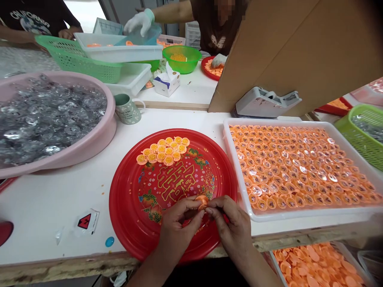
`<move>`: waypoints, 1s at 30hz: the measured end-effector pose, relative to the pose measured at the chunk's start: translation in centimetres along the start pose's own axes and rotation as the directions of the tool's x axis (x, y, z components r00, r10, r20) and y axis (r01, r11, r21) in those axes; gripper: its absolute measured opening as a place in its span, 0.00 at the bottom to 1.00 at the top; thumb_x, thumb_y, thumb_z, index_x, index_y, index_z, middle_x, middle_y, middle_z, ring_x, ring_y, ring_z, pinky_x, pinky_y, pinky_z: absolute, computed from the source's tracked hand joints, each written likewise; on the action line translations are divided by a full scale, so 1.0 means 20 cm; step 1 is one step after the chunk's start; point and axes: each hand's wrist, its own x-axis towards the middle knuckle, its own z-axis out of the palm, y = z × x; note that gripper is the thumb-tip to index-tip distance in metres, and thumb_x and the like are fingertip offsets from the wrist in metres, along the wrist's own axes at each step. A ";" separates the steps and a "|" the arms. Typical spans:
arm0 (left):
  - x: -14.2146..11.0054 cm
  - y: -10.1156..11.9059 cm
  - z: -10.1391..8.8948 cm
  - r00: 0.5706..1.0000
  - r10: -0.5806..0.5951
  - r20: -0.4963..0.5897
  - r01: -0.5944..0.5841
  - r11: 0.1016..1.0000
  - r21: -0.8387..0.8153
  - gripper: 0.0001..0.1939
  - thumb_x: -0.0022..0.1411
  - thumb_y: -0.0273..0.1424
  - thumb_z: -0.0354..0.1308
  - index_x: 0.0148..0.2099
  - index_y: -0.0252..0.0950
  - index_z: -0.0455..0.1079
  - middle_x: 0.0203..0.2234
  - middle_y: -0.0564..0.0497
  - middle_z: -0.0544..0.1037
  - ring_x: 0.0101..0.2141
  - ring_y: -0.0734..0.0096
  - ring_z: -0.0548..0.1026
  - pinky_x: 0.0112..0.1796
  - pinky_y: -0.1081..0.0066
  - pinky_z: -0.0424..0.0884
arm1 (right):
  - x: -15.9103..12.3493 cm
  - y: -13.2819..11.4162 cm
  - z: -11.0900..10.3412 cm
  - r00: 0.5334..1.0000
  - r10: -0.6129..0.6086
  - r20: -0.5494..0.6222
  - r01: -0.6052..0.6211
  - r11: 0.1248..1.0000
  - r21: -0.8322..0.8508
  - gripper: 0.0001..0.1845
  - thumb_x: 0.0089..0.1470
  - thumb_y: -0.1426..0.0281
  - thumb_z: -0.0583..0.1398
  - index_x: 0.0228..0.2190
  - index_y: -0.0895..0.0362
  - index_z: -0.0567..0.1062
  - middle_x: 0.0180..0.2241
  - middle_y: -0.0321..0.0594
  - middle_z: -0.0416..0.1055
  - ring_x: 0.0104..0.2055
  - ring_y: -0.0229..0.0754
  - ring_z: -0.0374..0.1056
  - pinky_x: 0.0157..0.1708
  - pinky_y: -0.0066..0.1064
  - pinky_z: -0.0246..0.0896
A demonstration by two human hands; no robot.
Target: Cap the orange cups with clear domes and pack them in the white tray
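Over the near part of a red round tray (125,199), my left hand (179,223) pinches a small orange plastic piece (202,200) between thumb and fingers. My right hand (231,221) meets it from the other side, its thumb and fingertips closed at the piece's edge. Whether those right fingertips also hold some smaller part is too small to tell. Toward the tray's far left lies a cluster of round orange pieces with yellow centres (161,149). Gold characters and painted fruit decorate the tray's floor.
A white tray (239,191) of rowed orange pieces stands right; a pink basin (98,155) of clear wrapped parts stands left. Behind are a mug (128,109), tissue box (167,83), tape dispenser (266,103) and cardboard panel (269,52). Across the table, a co-worker's gloved hand (140,23) reaches over containers.
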 end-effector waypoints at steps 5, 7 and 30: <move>-0.01 -0.01 0.01 1.000 -0.005 -0.007 0.005 1.000 -0.008 0.09 0.51 0.24 0.65 0.36 0.39 0.79 0.36 0.47 0.83 0.34 0.62 0.82 0.37 0.68 0.81 | -0.01 0.03 -0.02 0.979 -0.186 0.083 0.196 0.971 -0.139 0.15 0.59 0.82 0.51 0.40 0.55 0.72 0.34 0.42 0.73 0.35 0.40 0.71 0.33 0.28 0.67; 0.00 -0.01 0.01 0.999 -0.032 -0.017 0.032 0.999 -0.004 0.08 0.51 0.25 0.66 0.36 0.39 0.79 0.36 0.47 0.83 0.35 0.62 0.81 0.37 0.68 0.80 | -0.01 0.04 -0.02 0.964 -0.233 0.128 0.254 0.948 -0.194 0.15 0.59 0.83 0.50 0.40 0.55 0.72 0.35 0.43 0.73 0.35 0.41 0.70 0.32 0.28 0.67; 0.01 0.03 0.00 0.982 -0.183 0.039 0.187 0.971 -0.152 0.09 0.54 0.27 0.65 0.40 0.37 0.78 0.35 0.49 0.82 0.35 0.67 0.80 0.37 0.73 0.78 | 0.00 0.01 0.05 0.968 0.236 0.080 -0.246 0.957 0.156 0.03 0.60 0.72 0.57 0.34 0.54 0.72 0.29 0.37 0.71 0.29 0.39 0.69 0.30 0.29 0.65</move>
